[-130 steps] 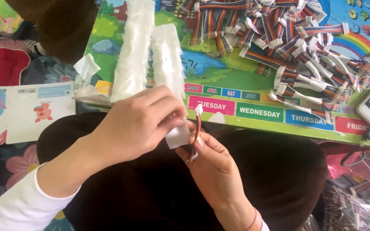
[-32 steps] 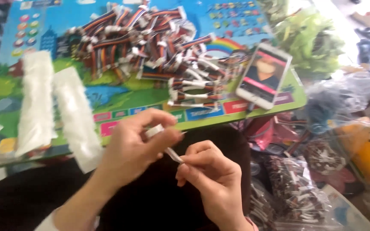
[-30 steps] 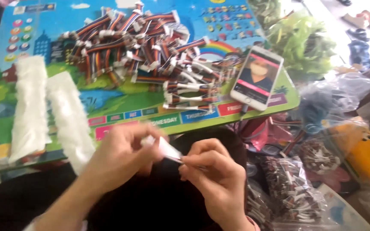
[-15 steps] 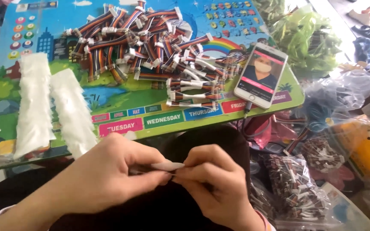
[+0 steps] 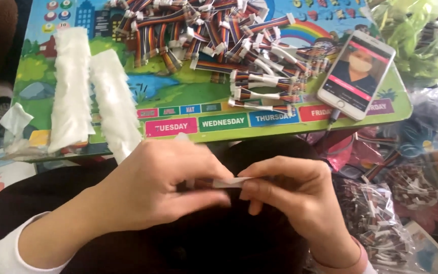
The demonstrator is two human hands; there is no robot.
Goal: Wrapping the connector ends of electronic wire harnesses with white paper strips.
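1. Here both hands meet over the dark-clothed lap, just in front of the near edge of the small colourful children's table (image 5: 280, 133).
2. The left hand (image 5: 163, 185) is clenched around a short cable piece with a white strip at its end (image 5: 229, 182); thumb and forefinger pinch it, and most of it is hidden under the fingers.
3. The right hand (image 5: 292, 195) grasps the other end of the same white strip between thumb and forefinger, so the piece is held taut between the two hands, off the table.
4. Judging from this, the step in hand looks like fitting or wrapping the white strip on one cable; what comes next likely calls for a firm pinch and a small twist or press, with both grips held steady.
5. A heap of multicoloured ribbon cables with white connectors (image 5: 229, 45) lies toward the far edge of the table.
6. Two long white fluffy strips (image 5: 72, 86) lie by the left edge.
7. A white smartphone with a lit screen (image 5: 356, 73) rests near the right corner.
8. Clear bags of small parts (image 5: 381, 218) sit on the floor to the right.
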